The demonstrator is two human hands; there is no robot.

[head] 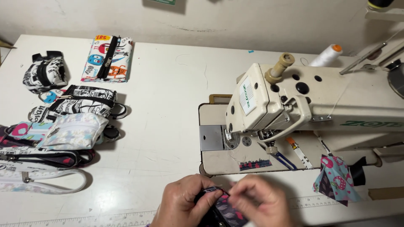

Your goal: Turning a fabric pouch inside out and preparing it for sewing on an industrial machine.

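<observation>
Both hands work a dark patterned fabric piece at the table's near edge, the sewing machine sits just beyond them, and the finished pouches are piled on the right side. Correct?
Not quite. In the head view the pouches are piled on the left side of the table, not the right. The left hand and right hand do work the dark fabric piece, with the sewing machine just beyond.

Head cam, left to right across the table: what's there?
Pile of finished pouches → left hand → dark patterned fabric piece → right hand → sewing machine → hanging floral fabric scrap.
</observation>
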